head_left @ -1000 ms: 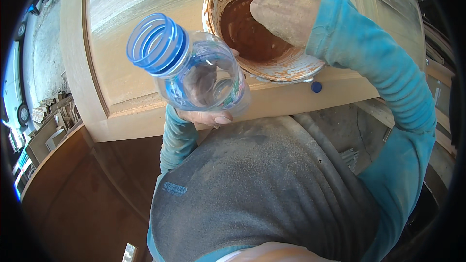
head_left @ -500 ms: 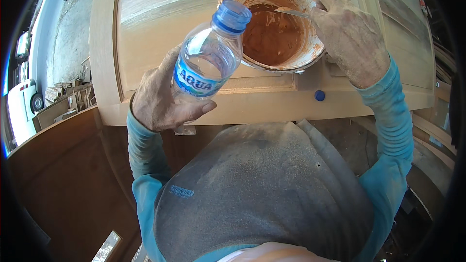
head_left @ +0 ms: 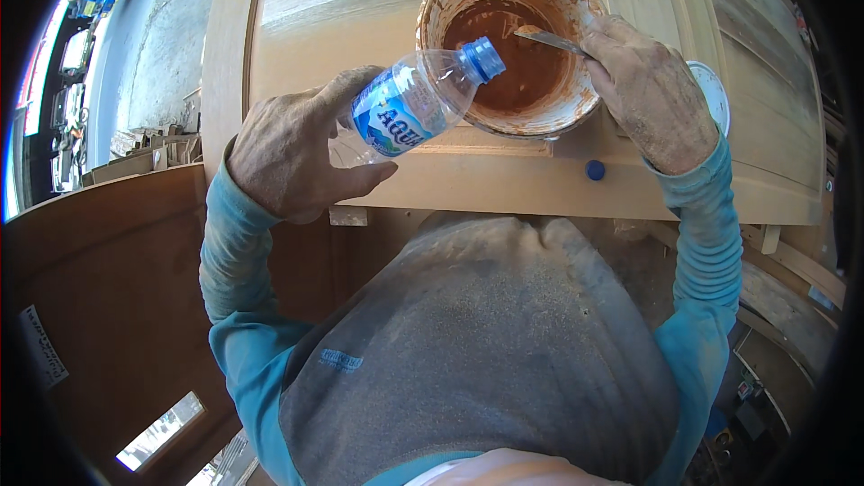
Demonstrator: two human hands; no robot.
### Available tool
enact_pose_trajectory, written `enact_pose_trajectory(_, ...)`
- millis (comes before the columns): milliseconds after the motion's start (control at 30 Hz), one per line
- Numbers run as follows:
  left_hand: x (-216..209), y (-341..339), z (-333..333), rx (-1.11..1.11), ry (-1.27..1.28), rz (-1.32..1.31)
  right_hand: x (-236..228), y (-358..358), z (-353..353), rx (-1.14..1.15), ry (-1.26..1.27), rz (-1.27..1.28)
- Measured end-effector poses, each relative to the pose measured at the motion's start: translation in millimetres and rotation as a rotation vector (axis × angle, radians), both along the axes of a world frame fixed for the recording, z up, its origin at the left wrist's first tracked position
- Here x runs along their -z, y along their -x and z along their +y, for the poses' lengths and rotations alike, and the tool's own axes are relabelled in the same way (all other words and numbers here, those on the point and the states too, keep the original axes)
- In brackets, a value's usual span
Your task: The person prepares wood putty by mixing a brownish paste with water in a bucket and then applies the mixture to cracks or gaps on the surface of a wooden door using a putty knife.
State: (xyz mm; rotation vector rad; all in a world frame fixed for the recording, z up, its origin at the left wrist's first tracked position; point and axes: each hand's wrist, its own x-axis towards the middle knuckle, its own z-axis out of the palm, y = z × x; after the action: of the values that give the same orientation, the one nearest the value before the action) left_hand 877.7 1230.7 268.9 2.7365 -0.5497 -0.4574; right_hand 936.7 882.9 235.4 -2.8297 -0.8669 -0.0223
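My left hand (head_left: 292, 139) is wrapped round a clear plastic bottle (head_left: 430, 112) with a blue label and an uncapped blue neck. The bottle is tilted to the right, its mouth over the near left part of a bucket (head_left: 576, 99). Reddish-brown liquid (head_left: 504, 85) covers the bucket's bottom, and its pale wall is smeared with the same colour. In my right hand (head_left: 648, 94), at the bucket's right rim, is a flat metal stirrer (head_left: 553, 40), perhaps a putty knife, its tip coated orange-brown and above the liquid. My fingers hide its handle end.
The bucket stands on a panelled wooden door (head_left: 360, 189) lying flat. A blue bottle cap (head_left: 595, 170) lies near its front edge. A white round lid (head_left: 711, 94) sits right of my right hand. A brown wooden panel (head_left: 117, 279) stands at the left.
The bottle has tipped from nearly upright to a slant, its mouth swinging right and down over the bucket. My right hand has shifted slightly lower, still holding the stirrer.
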Motion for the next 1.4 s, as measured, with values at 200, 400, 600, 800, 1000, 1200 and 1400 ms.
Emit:
enact_pose_trajectory(200, -2.0, 10.6, -9.5, 0.040, -0.022, -0.088, 4.7, 9.2, -3.8, 0.007, 0.009, -0.094)
enact_pose_trajectory(400, -18.6, 15.6, -24.3, 0.006, -0.157, -0.060, 9.4, 17.4, -2.8, -0.029, -0.008, -0.239)
enact_pose_trajectory(600, -21.7, 16.8, -31.4, 0.037, -0.224, -0.111, 35.5, 20.9, -12.3, -0.123, -0.074, -0.345)
enact_pose_trajectory(800, -23.5, 18.9, -39.7, 0.062, -0.238, -0.188, 32.6, 27.5, -10.2, -0.111, -0.044, -0.307)
enact_pose_trajectory(1000, -28.0, 19.8, -49.2, 0.058, -0.275, -0.156, 24.3, 33.2, -4.4, -0.057, -0.007, -0.201)
enact_pose_trajectory(1200, -29.9, 18.5, -55.3, 0.045, -0.272, -0.132, 43.4, 31.8, -21.1, -0.154, -0.087, -0.349)
enact_pose_trajectory(1400, -29.8, 16.4, -56.5, 0.012, -0.312, -0.093, 17.0, 34.9, -5.7, -0.065, -0.066, -0.205)
